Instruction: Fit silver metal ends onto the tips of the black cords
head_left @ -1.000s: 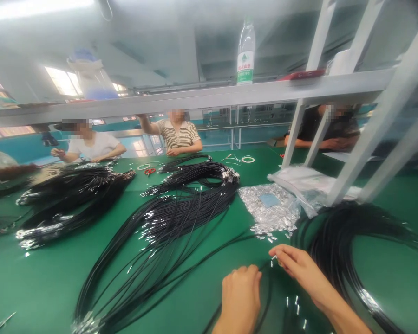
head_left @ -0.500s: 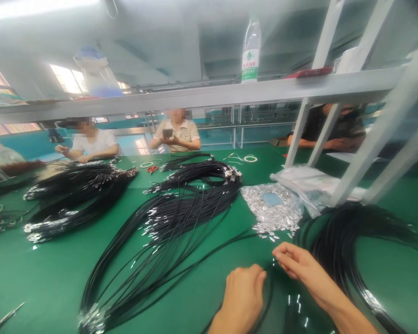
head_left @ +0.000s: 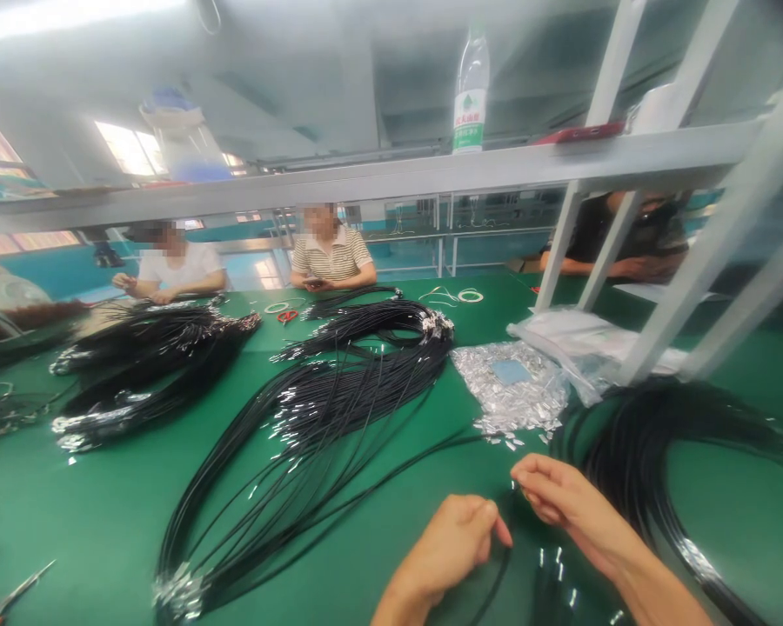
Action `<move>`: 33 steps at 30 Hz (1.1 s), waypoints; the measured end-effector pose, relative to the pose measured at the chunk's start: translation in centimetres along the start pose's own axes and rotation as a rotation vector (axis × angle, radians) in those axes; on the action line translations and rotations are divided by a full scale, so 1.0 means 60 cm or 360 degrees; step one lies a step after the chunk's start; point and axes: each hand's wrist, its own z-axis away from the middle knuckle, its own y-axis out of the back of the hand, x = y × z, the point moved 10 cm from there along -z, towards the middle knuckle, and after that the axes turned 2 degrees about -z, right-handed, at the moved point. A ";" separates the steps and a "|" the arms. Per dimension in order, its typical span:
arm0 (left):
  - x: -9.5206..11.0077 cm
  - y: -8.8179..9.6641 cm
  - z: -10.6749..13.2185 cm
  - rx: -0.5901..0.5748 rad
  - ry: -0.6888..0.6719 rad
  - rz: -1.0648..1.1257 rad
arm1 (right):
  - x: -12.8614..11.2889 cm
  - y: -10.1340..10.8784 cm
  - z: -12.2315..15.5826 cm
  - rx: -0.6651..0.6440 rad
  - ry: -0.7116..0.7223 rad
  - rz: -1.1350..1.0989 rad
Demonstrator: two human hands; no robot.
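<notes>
My right hand (head_left: pixel 558 491) is closed in a pinch at the end of a thin black cable (head_left: pixel 496 578). A small silvery tip shows at the fingertips, too small to make out fully. Lower and to the left, my left hand (head_left: pixel 453 543) has its fingers curled, with the fingertips at the same cable; its inner side is hidden. Beyond the hands lies an open clear bag of small silvery pieces (head_left: pixel 512 391), some of them spilled at its front edge. Several black cables with silvery ends (head_left: pixel 557 565) lie below my right hand.
Bundles of black cables lie in the middle (head_left: pixel 365 374), at the left (head_left: pixel 150 365) and at the right (head_left: pixel 639 452) of the green table. Red-handled scissors (head_left: pixel 16 596) are at the lower left. A shelf (head_left: pixel 365 178) bearing a water bottle (head_left: pixel 471 100) crosses above; people sit opposite.
My left hand has turned, and a finger now reaches down to the right by the cable. My right hand stays nearly in place. The person opposite has lowered a dark handheld object.
</notes>
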 end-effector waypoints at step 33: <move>-0.016 -0.001 -0.026 0.0205 -0.0052 0.0079 | 0.004 -0.019 0.006 0.0112 -0.0083 -0.0378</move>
